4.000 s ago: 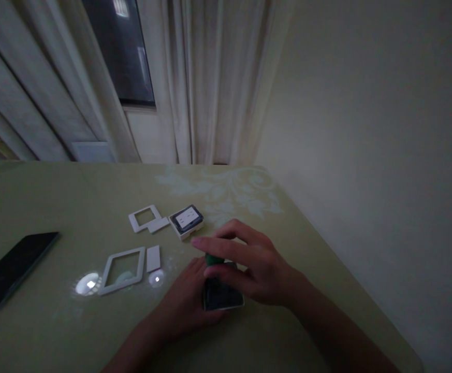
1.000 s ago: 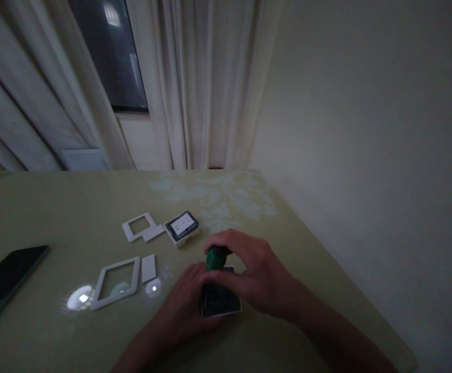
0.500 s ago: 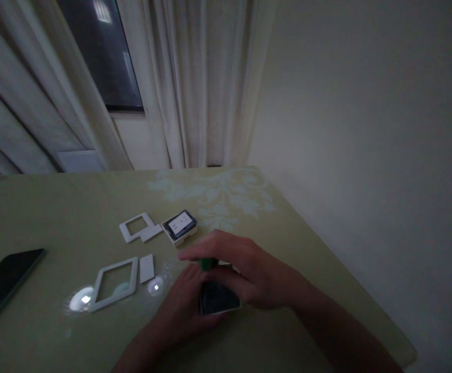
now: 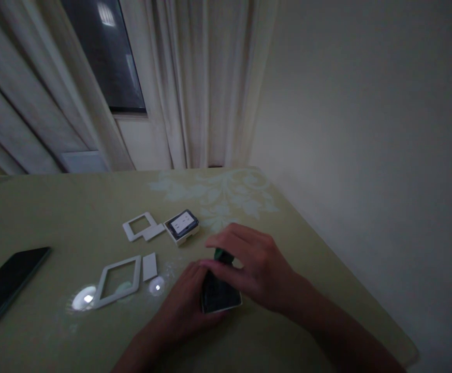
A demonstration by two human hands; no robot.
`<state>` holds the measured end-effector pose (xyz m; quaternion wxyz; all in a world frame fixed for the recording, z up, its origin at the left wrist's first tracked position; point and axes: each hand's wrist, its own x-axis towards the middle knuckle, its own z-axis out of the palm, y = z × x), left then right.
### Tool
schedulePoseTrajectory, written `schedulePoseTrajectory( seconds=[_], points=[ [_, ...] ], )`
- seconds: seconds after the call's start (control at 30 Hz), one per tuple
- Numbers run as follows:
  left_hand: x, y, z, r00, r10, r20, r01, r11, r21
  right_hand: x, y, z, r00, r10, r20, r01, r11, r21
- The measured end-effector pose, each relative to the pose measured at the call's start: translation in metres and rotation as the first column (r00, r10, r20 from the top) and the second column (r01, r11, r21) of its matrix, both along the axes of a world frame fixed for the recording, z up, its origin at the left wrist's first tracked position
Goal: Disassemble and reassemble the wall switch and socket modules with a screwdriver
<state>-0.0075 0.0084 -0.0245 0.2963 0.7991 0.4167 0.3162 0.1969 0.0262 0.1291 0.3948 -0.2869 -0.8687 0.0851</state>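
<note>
My left hand [image 4: 185,303] is wrapped round the left side of a dark wall socket box [image 4: 221,296] with a pale rim, low over the table. Above this box, my right hand [image 4: 254,267] is closed, thumb and fingers pinching a green handle [image 4: 223,255], seemingly of a screwdriver. The handle's lower part is hidden by the thumb. A second socket box [image 4: 182,227] with a white slotted face and dark surround lies beyond the hands.
Left of the hands lie a large white frame [image 4: 137,277], a small white plate [image 4: 149,267], a smaller white frame [image 4: 136,227] and another plate [image 4: 154,231]. A dark phone or tablet [image 4: 10,285] rests at far left. A wall [image 4: 365,155] borders the table's right side.
My right hand and the green handle have shifted a little to the right, uncovering more of the box's dark face. The left hand stays on the box. The view has turned slightly.
</note>
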Motion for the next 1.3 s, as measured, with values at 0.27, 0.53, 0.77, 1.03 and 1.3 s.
schedulePoseTrajectory(
  seconds=[0.27,0.53,0.77,1.03,1.3],
  points=[
    [-0.003,-0.001,0.015,0.987,0.127,0.101,-0.137,0.986,0.094,0.038,0.012,0.022,0.987,-0.159,-0.035,0.139,0.935,-0.327],
    [-0.005,-0.008,0.021,0.95,0.183,0.252,-0.251,0.928,0.274,0.018,0.028,-0.005,0.954,0.061,0.294,0.11,0.839,-0.533],
    [-0.009,-0.008,0.013,0.954,0.092,0.287,-0.145,0.975,0.168,0.011,0.031,-0.009,0.959,0.044,0.281,0.142,0.782,-0.607],
    [-0.011,-0.011,0.035,0.885,0.154,0.44,-0.084,0.981,-0.174,0.013,0.034,-0.015,0.965,0.043,0.26,0.138,0.758,-0.638],
    [-0.01,0.001,0.036,0.783,0.26,0.565,-0.121,0.955,-0.271,0.008,0.035,-0.02,0.964,0.118,0.24,0.062,0.773,-0.631]
  ],
)
